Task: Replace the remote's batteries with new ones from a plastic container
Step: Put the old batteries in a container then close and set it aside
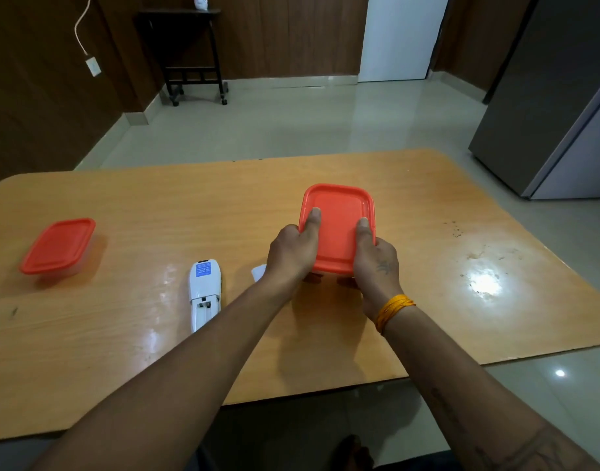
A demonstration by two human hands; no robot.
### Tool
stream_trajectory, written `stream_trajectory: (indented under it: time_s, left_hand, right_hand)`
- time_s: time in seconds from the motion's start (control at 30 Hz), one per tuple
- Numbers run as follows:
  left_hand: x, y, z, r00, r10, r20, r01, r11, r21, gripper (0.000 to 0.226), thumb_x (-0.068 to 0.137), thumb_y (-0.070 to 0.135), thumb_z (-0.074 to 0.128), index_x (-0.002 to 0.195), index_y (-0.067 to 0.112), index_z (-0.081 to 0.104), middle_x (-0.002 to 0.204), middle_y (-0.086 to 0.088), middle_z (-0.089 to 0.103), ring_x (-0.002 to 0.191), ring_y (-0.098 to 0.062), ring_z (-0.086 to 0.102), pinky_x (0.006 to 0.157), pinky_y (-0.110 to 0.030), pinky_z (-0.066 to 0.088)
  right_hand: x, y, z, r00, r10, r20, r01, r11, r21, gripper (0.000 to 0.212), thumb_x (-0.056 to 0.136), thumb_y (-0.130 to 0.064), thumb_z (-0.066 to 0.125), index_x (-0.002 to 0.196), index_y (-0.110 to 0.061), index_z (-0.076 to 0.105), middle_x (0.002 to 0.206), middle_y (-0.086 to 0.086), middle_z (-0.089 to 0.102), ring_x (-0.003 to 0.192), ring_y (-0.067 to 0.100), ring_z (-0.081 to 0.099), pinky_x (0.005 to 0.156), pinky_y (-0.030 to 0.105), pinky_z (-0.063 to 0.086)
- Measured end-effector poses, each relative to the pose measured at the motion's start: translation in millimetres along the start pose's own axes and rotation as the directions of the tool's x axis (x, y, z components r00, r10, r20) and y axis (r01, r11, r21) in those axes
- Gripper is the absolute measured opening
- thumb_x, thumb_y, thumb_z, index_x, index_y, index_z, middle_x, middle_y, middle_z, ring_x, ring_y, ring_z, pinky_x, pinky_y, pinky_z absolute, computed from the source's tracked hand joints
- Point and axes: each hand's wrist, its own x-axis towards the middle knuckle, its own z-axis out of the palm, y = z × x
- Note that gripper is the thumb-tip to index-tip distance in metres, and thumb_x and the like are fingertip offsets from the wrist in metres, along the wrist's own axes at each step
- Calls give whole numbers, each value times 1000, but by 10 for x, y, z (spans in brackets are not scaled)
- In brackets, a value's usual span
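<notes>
A plastic container with a red lid (337, 219) is held just above the wooden table (155, 212), tilted toward me. My left hand (291, 253) grips its left side with the thumb on the lid. My right hand (376, 263) grips its right side, thumb also on the lid. The white remote (204, 294) lies face down to the left, its battery compartment uncovered. A small white piece, likely the battery cover (258, 272), peeks out beside my left wrist. What the container holds is hidden.
A second red-lidded container (58, 245) sits at the table's left. A grey refrigerator (557, 107) stands at the right beyond the table. A dark wheeled stand (193, 56) is by the far wall.
</notes>
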Motion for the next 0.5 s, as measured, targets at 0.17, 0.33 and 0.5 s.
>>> stream_trajectory:
  time_s: [0.17,0.33,0.5]
  left_hand:
    - [-21,-4,-13,999,25,-23,-27,995,-96,57,93,76,47,95,21,60,99,-11,72,77,-35,76,54,-43,64]
    - [-35,-53,-52,997,79,0,-79,996,-36,58,92,78,47,102,22,62,101,-8,73,78,-32,76,57,-45,65]
    - [-141,-82,-17,992,110,67,-109,994,-24,65,91,76,51,98,14,68,98,-7,74,84,-26,74,60,-39,63]
  right_hand:
    - [-67,-122,3,997,-45,61,45,999,0,60,97,-73,46,105,-16,63,103,13,75,86,37,76,68,56,64]
    - [-37,-156,-75,993,41,115,-44,999,23,54,98,-71,47,105,-21,64,109,7,74,92,30,75,75,48,66]
    - [10,-228,-195,993,97,63,-101,992,76,63,96,-78,38,89,-23,66,102,8,75,101,38,73,93,60,60]
